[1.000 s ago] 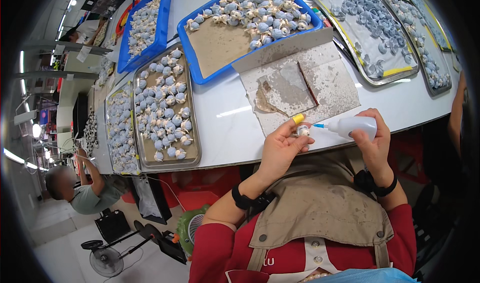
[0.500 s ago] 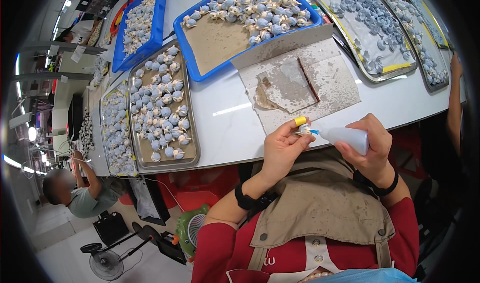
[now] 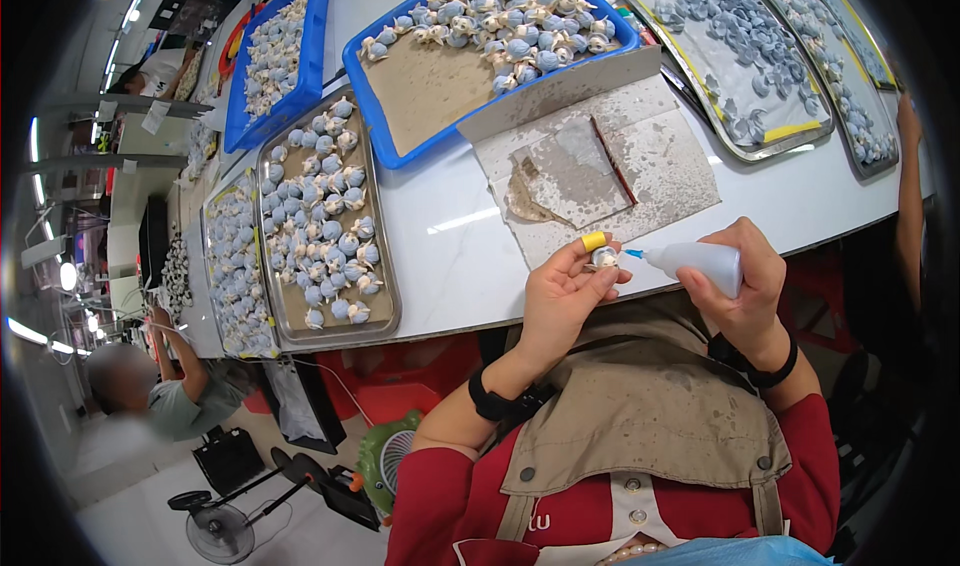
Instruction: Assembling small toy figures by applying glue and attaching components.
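The left hand [image 3: 566,294] is pinching a small round blue-and-cream figurine [image 3: 605,258] between nearly closed fingers, just apart at nine o'clock from the slim blue nozzle [image 3: 634,254] of the translucent plastic bottle [image 3: 706,263] the right hand [image 3: 752,291] is gripping.

I watch through 1 wide fisheye, the left of 2 head-worn cameras, looking down from above the near edge of the worktop [image 3: 450,266], fairly close, facing across it.
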Available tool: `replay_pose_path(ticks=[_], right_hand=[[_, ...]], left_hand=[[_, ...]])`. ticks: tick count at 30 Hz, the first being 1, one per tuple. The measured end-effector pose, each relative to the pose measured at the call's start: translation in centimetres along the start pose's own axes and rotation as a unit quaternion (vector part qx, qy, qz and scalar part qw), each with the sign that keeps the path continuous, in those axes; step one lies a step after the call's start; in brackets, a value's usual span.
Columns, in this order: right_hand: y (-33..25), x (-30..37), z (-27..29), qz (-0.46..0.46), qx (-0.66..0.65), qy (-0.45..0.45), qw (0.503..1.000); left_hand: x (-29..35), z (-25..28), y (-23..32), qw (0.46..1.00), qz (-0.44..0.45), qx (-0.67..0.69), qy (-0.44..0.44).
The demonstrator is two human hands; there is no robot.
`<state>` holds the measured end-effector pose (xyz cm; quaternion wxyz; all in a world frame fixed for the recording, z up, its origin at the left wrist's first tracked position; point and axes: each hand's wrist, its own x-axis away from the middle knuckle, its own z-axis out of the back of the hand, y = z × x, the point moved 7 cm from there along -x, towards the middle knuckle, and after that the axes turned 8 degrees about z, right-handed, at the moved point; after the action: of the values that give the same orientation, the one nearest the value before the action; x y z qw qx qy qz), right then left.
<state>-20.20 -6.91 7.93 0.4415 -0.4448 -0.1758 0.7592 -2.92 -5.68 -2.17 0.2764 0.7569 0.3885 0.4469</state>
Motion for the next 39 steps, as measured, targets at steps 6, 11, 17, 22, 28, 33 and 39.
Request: replay_pose_path(ticks=[6,11,17,22,28,33,39], right_hand=[[0.0,-0.3,-0.4,0.005,-0.002,-0.008,1.0],[0.2,-0.2,-0.5,0.007,0.008,-0.011,1.0],[2.0,-0.3,0.5,-0.05,-0.047,0.04,0.997],[7.0,-1.5,-1.9,-0.211,-0.104,-0.004,0.972],[7.9,-4.1,1.5,-0.04,0.097,-0.028,0.994],[13.4,-7.0,8.3,-0.119,0.241,-0.07,0.961],[18.4,-6.7,6.5,-0.174,0.152,-0.187,0.955]], left_hand=[[0.0,0.0,0.1,1.0,-0.004,-0.001,-0.001],[-0.1,0.2,0.0,1.0,0.0,0.003,-0.005],[-0.2,0.4,0.4,1.0,0.018,0.017,-0.007],[-0.2,0.0,0.9,0.998,-0.028,-0.016,-0.056],[-0.6,0.3,0.7,0.995,-0.06,-0.033,-0.072],[-0.6,0.4,0.7,0.995,-0.058,-0.029,-0.072],[-0.8,0.4,0.6,0.997,-0.05,-0.036,-0.053]])
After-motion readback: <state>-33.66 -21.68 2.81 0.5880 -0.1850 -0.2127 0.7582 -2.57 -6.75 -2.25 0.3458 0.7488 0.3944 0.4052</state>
